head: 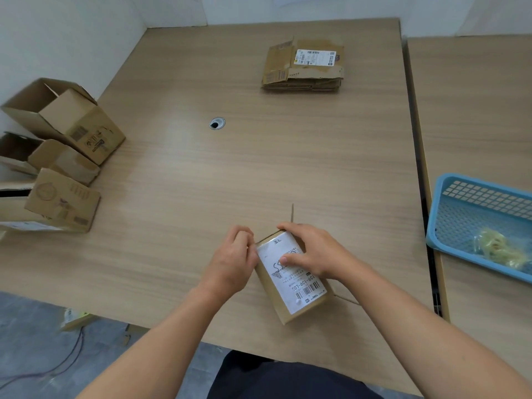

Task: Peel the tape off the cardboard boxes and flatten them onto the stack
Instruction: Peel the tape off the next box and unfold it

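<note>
9 o'clock: several open boxes (66, 122) are waiting, unflattened, at the worktop (259, 168) edge.

6 o'clock: the left hand (230, 263) is working at the far-left corner of the small box (299, 283), its fingers (241, 237) clenched in a pinch on that edge. The tape itself is not discernible. The right hand (313, 251) is gripping the same box, fingers curling over the far end and thumb pressing on the label.

Judgement: the box is looking light, thin-walled and easily crushed. Best steadying it by the body and lifting tape from a loose corner.

1 o'clock: the flattened stack (305, 67) is lying well apart.

3 o'clock: the blue basket (475, 181) is holding a crumpled wad of clear tape (501, 249).
</note>
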